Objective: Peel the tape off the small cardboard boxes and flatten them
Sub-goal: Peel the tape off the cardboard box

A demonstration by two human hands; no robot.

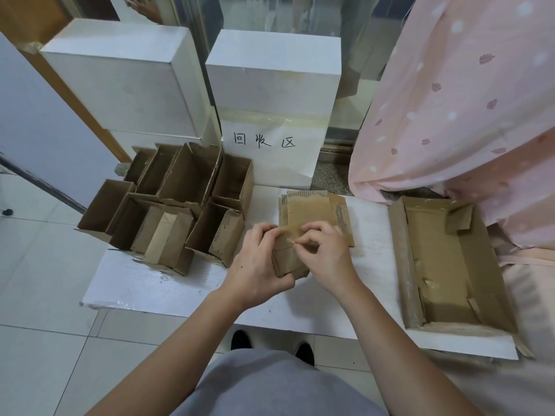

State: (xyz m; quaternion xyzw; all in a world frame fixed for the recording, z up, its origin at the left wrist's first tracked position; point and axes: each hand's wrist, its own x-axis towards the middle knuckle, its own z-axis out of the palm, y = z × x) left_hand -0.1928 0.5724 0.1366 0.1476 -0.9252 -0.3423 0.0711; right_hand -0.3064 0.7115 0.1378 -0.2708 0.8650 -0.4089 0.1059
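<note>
Seen from above, a person stands at a low white board [300, 307] laid on a tiled floor. The left hand [258, 262] curls around a small cardboard box [286, 261], gripping it just above the middle of the board. The right hand [326, 253] pinches a strip of clear tape [292, 232] at the box's top edge, thumb and forefinger closed on it. Just behind the hands lies a stack of flattened cardboard [315, 208]. To the left stands a cluster of open small boxes [168, 205]. To the right sits a shallow cardboard tray [450, 265]. Behind, a white box carries a handwritten paper sign [267, 145]. A pink dotted cloth [465, 100] hangs at right.
</note>
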